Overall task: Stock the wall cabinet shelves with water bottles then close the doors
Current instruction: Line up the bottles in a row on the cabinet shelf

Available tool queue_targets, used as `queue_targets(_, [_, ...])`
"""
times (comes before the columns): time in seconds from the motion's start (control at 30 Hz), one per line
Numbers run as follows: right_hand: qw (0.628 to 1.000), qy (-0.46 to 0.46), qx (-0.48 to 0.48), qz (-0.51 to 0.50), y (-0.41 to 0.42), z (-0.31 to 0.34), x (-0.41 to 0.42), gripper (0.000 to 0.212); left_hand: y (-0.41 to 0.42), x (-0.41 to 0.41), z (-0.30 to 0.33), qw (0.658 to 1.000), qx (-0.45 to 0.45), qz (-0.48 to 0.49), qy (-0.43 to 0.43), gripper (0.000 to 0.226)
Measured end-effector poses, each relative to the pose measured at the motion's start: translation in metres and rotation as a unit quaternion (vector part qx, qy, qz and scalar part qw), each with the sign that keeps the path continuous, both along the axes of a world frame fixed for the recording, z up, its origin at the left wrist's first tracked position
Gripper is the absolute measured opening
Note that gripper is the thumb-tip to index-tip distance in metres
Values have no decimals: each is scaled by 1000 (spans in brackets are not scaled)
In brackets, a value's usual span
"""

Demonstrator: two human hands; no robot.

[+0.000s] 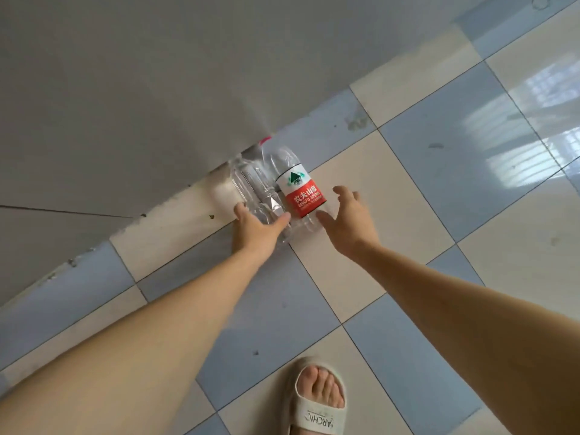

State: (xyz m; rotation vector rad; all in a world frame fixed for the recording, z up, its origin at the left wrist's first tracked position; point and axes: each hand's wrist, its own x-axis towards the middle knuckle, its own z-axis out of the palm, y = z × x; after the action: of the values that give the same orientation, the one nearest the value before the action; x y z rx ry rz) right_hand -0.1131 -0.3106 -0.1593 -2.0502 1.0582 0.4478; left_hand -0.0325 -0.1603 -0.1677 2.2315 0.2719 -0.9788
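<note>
Near the centre of the frame, a clear plastic water bottle with a red-and-white label (298,191) is seen at the foot of a grey wall (141,89), on a floor of glossy cream and pale blue square tiles (408,189). The label carries a green mountain emblem on its white upper band and white characters on its red lower band. Just to its left, touching it, lies a second clear plastic bottle without a visible label (251,186); a pink-red cap (264,140) is glimpsed at the wall line above the pair, though it cannot be told to which bottle it belongs. The left hand (257,229) is laid at the base of the unlabelled bottle, fingers spread and thumb extended toward the labelled one. The right hand (348,219) is held open just right of the labelled bottle, its thumb near the bottle's base, fingers loosely spread; contact cannot be confirmed. At the lower edge, a foot in a beige slide sandal (320,403) is shown.
</note>
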Motion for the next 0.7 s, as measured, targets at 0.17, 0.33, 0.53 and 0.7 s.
queue_targets(0.17, [1000,-23,17,10,9,-22,14,66,-12,-5,-25,998,-22,54,10,99])
queue_targets(0.33, [997,27,68,-25,41,-14,1,59,19,-10,-14,998,6,-17,60,100])
queue_targets(0.53, [975,137,167,-45,67,-10,-30,62,64,-15,1,983,72,-147,84,59])
queue_targets(0.7, [980,81,150,-104,59,-17,-18,92,55,-1,-4,989,42,-143,17,68])
